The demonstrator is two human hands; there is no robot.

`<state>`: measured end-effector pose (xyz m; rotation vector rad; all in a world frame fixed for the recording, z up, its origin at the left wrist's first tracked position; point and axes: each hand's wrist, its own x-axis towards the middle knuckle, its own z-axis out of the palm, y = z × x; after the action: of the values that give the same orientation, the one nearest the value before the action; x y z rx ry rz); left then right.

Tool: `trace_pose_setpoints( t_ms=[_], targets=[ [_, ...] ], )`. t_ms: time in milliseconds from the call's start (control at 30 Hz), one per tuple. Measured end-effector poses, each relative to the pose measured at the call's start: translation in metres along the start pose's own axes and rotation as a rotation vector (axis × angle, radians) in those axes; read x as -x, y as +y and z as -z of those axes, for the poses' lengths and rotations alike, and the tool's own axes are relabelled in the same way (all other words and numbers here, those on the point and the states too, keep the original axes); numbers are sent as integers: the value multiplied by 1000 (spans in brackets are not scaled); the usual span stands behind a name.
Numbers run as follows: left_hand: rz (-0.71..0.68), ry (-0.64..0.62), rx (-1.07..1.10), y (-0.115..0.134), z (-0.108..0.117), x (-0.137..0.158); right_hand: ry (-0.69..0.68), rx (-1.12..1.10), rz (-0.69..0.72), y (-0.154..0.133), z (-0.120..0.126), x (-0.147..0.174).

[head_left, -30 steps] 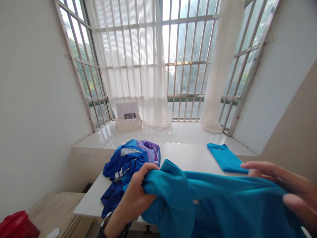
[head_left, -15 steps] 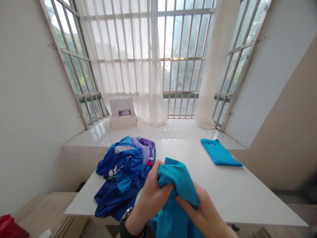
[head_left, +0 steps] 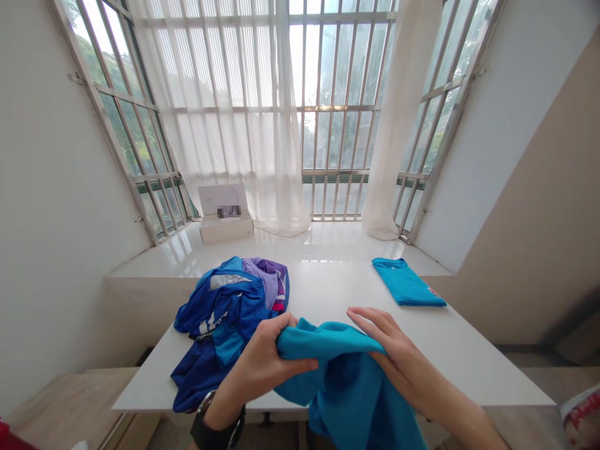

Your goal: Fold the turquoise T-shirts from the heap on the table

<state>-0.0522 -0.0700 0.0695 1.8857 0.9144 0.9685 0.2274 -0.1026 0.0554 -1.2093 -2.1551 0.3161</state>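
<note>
A turquoise garment [head_left: 347, 387] hangs bunched between my hands over the table's front edge, its lower part running out of view. My left hand [head_left: 269, 353] is closed on the upper left of the cloth, thumb lying along the near side. At the upper right of the garment, my right hand [head_left: 398, 353] pinches the fabric between its thumb below and its fairly straight fingers above. Left of my left hand lies a heap of clothes [head_left: 234, 319] in blue, navy and purple. A folded turquoise garment [head_left: 407, 284] rests flat at the table's right side.
The white table [head_left: 469, 369] meets a glossy window ledge [head_left: 323, 244]. An open white box [head_left: 227, 228] stands on that ledge beside sheer curtains [head_left: 225, 106] and a barred window. Wooden boards [head_left: 70, 400] lie low at the left; a red object shows at the corner.
My hands have moved apart, stretching the bunched garment's top edge sideways between them. The right hand's fingers have straightened. The whole view has shifted slightly.
</note>
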Motion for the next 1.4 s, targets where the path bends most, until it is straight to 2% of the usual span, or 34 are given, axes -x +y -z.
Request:
trace_pose_setpoints(
  t_ms=[200,333,467,600,700,833,900,933,1067,1133,1233,1333,1400],
  targets=[
    [-98,33,144,-5,3,-1,175,-280,-99,-9,13,-7],
    [-69,67,236,-12,5,-1,264,-287,-250,-14,18,-13],
    [23,176,496,-15,12,4,241,-238,-367,-10,18,-19],
    [48,205,738,-18,22,10,178,-376,-383,1,21,-20],
    [57,236,771,-18,33,11,174,-558,-444,11,30,-18],
    [76,338,704,-16,42,5,157,-770,-525,22,50,-17],
    [80,396,648,-16,44,0,89,-784,-505,24,61,-19],
    [71,437,627,-16,44,-4,9,-766,-480,22,66,-20],
    [5,641,607,-23,43,-15,-466,-577,-344,13,79,-26],
    [3,699,610,-29,44,-17,-545,-439,-279,13,79,-27],
    [20,775,616,-38,47,-16,-422,-327,-238,23,71,-23],
    [30,815,595,-44,50,-16,-245,-377,-315,36,60,-19],
    [18,839,558,-45,51,-16,-199,-392,-382,39,54,-19]
  ],
)
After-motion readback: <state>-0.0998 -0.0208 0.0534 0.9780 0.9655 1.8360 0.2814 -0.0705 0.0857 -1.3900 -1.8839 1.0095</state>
